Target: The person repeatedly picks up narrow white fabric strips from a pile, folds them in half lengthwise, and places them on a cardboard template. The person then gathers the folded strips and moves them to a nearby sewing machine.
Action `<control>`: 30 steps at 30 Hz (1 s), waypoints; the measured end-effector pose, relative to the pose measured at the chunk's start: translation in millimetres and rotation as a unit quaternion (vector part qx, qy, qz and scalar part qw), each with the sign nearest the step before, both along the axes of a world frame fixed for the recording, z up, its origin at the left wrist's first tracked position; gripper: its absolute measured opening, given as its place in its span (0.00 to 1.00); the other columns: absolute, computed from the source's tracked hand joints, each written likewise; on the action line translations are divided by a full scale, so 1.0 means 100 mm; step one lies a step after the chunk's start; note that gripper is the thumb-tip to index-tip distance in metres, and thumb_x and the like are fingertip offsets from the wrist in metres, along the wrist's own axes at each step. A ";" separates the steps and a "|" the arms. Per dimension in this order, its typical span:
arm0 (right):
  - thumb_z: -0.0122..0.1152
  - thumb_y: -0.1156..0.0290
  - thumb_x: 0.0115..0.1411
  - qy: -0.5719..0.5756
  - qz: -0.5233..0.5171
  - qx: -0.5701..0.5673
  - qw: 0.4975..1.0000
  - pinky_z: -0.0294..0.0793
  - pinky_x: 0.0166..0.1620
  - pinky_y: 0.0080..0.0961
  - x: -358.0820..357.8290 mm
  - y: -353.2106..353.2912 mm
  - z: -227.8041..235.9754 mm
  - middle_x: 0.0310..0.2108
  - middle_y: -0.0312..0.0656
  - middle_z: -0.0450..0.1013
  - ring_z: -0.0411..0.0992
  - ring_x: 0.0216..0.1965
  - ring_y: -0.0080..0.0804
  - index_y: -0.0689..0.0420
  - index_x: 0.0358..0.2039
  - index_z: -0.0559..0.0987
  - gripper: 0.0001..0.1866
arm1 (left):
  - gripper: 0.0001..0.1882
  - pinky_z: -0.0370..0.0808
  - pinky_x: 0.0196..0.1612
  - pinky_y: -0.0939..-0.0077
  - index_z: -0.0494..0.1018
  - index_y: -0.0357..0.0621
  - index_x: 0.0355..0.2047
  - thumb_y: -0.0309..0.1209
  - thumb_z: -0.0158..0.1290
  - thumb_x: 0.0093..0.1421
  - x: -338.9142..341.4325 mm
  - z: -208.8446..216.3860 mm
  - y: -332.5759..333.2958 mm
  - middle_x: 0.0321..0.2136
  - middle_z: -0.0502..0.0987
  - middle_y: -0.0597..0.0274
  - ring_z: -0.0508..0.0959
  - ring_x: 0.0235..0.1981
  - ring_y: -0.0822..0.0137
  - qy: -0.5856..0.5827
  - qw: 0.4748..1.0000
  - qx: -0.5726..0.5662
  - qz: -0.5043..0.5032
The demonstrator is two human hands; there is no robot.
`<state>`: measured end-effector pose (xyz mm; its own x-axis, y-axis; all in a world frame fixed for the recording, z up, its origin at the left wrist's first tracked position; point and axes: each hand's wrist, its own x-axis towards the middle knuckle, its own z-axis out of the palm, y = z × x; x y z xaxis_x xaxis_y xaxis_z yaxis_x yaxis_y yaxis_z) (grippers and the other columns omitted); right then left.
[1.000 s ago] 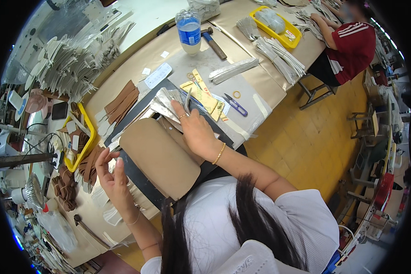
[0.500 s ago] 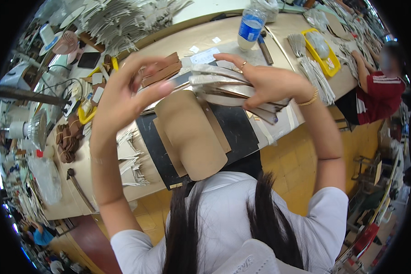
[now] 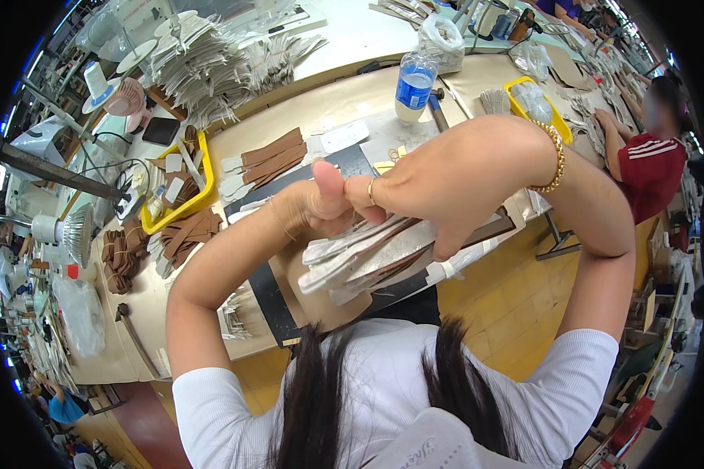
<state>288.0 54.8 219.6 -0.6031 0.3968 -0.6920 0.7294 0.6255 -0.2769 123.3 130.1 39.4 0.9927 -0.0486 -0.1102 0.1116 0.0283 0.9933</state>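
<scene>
My right hand (image 3: 461, 176) grips a bundle of leather strips (image 3: 375, 254), whitish on one side and brown on the other, above the work surface. My left hand (image 3: 332, 207) meets its fingers just past the bundle, thumb raised and the other fingers curled in; what they pinch, if anything, is hidden. Below them, a tan curved block (image 3: 293, 270) rests on a black board (image 3: 270, 309), mostly covered by my hands and the strips. Beyond my left wrist, brown strips (image 3: 274, 156) lie fanned on the table.
A yellow tray (image 3: 206, 176) with pieces and tools sits left, near tied brown bundles (image 3: 121, 262) and a hammer (image 3: 137, 336). At the back stand a water bottle (image 3: 414, 87) and another hammer (image 3: 436, 113). A co-worker in red (image 3: 651, 168) sits at right.
My left hand, earlier apart and spread over the left side, has come in to the right hand. The bundle has swung nearer my body and tilted, now covering much of the tan block.
</scene>
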 end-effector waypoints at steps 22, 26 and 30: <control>0.66 0.68 0.53 0.582 -0.348 0.418 0.605 0.71 0.37 0.25 0.54 -0.17 -0.49 0.30 0.40 0.73 0.72 0.31 0.31 0.58 0.36 0.76 0.12 | 0.17 0.59 0.41 0.76 0.76 0.62 0.36 0.55 0.52 0.54 0.11 0.30 -0.58 0.39 0.63 0.64 0.62 0.37 0.66 -0.239 0.842 -0.457 0.160; 0.68 0.71 0.49 0.537 -0.333 0.410 0.658 0.69 0.43 0.30 0.33 -0.47 -1.18 0.44 0.42 0.69 0.69 0.42 0.36 0.55 0.34 0.79 0.10 | 0.18 0.67 0.51 0.57 0.74 0.56 0.36 0.52 0.55 0.53 -0.06 0.24 -0.60 0.57 0.61 0.49 0.65 0.55 0.50 -0.212 0.787 -0.513 0.269; 0.69 0.74 0.44 0.454 -0.305 0.437 0.714 0.70 0.47 0.30 0.10 -0.53 -1.19 0.53 0.42 0.64 0.62 0.51 0.39 0.54 0.38 0.81 0.17 | 0.23 0.75 0.51 0.52 0.74 0.44 0.38 0.50 0.54 0.50 -0.12 0.21 -0.59 0.63 0.51 0.37 0.65 0.57 0.38 -0.229 0.770 -0.533 0.265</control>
<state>297.7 1.9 100.4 -0.1754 0.8186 0.5469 0.7077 0.4910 -0.5080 111.2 70.7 60.5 0.8270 0.5564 0.0805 -0.5518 0.7758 0.3061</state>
